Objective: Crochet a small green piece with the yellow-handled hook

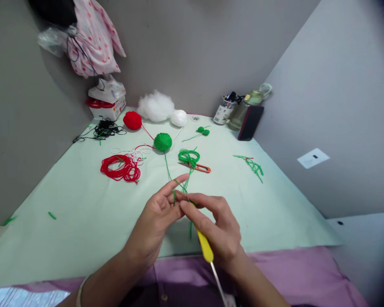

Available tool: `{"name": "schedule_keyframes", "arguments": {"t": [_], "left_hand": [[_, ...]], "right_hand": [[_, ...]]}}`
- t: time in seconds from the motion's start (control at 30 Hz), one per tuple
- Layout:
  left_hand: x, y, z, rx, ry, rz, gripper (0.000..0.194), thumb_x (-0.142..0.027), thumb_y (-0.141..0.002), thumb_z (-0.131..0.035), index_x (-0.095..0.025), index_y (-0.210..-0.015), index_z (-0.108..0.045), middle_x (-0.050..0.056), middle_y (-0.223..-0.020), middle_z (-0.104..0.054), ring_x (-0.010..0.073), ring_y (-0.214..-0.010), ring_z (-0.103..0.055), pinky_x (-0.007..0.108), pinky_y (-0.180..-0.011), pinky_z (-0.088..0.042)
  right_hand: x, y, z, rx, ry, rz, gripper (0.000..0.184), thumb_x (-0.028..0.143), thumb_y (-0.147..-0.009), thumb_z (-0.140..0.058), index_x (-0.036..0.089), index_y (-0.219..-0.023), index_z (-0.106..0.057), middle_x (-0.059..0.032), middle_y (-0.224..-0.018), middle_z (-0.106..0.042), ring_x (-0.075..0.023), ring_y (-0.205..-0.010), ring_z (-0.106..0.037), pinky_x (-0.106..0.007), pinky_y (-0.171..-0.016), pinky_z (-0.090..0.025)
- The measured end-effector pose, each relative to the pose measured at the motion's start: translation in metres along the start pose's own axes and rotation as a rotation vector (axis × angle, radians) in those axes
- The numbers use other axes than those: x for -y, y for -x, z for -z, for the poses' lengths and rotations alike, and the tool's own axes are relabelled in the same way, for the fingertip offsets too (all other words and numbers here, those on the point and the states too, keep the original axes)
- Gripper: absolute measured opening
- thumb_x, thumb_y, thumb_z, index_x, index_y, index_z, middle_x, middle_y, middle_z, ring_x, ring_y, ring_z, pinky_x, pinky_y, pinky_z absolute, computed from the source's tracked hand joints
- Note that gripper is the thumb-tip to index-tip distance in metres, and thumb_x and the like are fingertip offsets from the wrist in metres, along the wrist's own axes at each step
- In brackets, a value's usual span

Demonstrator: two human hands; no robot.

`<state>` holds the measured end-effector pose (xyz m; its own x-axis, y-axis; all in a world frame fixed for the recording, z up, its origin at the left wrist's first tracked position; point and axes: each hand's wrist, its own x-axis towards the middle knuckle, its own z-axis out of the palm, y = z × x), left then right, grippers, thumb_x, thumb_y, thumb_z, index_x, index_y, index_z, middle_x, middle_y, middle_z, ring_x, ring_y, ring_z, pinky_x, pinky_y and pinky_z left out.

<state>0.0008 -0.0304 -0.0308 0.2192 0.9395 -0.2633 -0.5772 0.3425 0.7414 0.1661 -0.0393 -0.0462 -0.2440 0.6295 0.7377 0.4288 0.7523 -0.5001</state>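
My right hand (216, 224) is closed around the yellow handle of a crochet hook (205, 245), whose metal shaft sticks out toward me. Close against it, my left hand (156, 219) pinches green yarn (175, 198), with a strand passing over its raised index finger. What sits between the fingertips is mostly hidden. A short green tail hangs below them. One strand runs back to a green yarn ball (163, 142). Beyond my fingertips, a loose coil of green yarn (188, 157) lies by orange-handled snips (200, 167).
Red yarn (120, 168) lies coiled at left beside white strands, with tangled black yarn (105, 128) behind. Further back are a red ball (132, 121), fluffy stuffing (156, 106) and a white ball (178, 118). A phone (251, 123) leans on a bottle (243, 111); green scraps (254, 167) lie right.
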Motion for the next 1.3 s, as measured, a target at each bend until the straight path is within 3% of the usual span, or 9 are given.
{"name": "schedule_keyframes", "arguments": {"t": [0.07,0.2,0.37,0.5,0.67,1.13,1.3], "left_hand": [[-0.003,-0.002,0.003,0.013,0.052,0.064,0.068,-0.031,-0.071,-0.101,-0.022,-0.134,-0.078,0.001,-0.087,-0.072,0.0143,-0.085,-0.061,0.026,-0.084,-0.048],[-0.008,-0.003,0.01,-0.044,0.051,0.02,0.06,-0.023,-0.074,-0.097,-0.022,-0.132,-0.079,-0.003,-0.08,-0.066,0.01,-0.075,-0.053,0.022,-0.076,-0.043],[-0.008,0.002,0.002,-0.02,-0.056,-0.045,0.052,-0.027,-0.077,-0.096,-0.025,-0.127,-0.081,-0.001,-0.085,-0.069,0.0134,-0.083,-0.059,0.026,-0.084,-0.046],[-0.005,0.003,0.0,-0.034,-0.084,-0.082,0.042,-0.027,-0.077,-0.095,-0.026,-0.117,-0.084,-0.001,-0.086,-0.068,0.0134,-0.082,-0.058,0.027,-0.082,-0.047],[-0.002,0.003,0.004,-0.015,-0.132,-0.107,0.014,-0.028,-0.08,-0.092,-0.023,-0.09,-0.083,-0.001,-0.084,-0.068,0.0136,-0.082,-0.057,0.025,-0.078,-0.044],[-0.002,0.002,0.004,-0.022,-0.158,-0.122,0.014,-0.027,-0.081,-0.09,-0.022,-0.084,-0.077,-0.002,-0.079,-0.062,0.0142,-0.079,-0.052,0.025,-0.075,-0.042],[-0.002,0.002,0.003,-0.033,-0.155,-0.126,0.014,-0.026,-0.08,-0.091,-0.022,-0.082,-0.078,-0.002,-0.079,-0.064,0.0138,-0.078,-0.053,0.025,-0.075,-0.043]], "right_hand": [[-0.001,-0.002,0.002,-0.053,-0.073,-0.042,0.031,0.01,-0.104,-0.063,0.026,-0.124,-0.08,-0.0086,-0.112,-0.081,-0.0201,-0.098,-0.075,-0.033,-0.083,-0.063],[-0.005,-0.009,0.003,-0.322,-0.511,-0.359,0.025,0.02,-0.11,-0.058,0.028,-0.11,-0.082,-0.0016,-0.093,-0.077,-0.0129,-0.074,-0.068,-0.028,-0.069,-0.058],[-0.005,-0.009,0.001,-0.207,-0.704,-0.477,0.018,0.029,-0.108,-0.065,0.025,-0.103,-0.083,-0.003,-0.09,-0.075,-0.014,-0.074,-0.067,-0.03,-0.07,-0.056],[-0.002,-0.007,0.002,-0.256,-0.649,-0.454,0.02,0.026,-0.109,-0.063,0.025,-0.103,-0.082,-0.0033,-0.09,-0.075,-0.0149,-0.077,-0.066,-0.031,-0.071,-0.054],[-0.002,-0.007,0.002,-0.241,-0.611,-0.427,0.021,0.025,-0.11,-0.061,0.026,-0.105,-0.081,-0.0024,-0.091,-0.075,-0.0154,-0.079,-0.065,-0.031,-0.074,-0.054],[-0.002,-0.008,0.001,-0.249,-0.522,-0.371,0.02,0.022,-0.109,-0.06,0.025,-0.105,-0.08,-0.0029,-0.089,-0.075,-0.0162,-0.077,-0.066,-0.032,-0.071,-0.055],[0.001,-0.008,0.003,-0.239,-0.385,-0.279,0.023,0.017,-0.108,-0.058,0.025,-0.108,-0.079,-0.0046,-0.09,-0.077,-0.0191,-0.079,-0.068,-0.034,-0.069,-0.057]]}}
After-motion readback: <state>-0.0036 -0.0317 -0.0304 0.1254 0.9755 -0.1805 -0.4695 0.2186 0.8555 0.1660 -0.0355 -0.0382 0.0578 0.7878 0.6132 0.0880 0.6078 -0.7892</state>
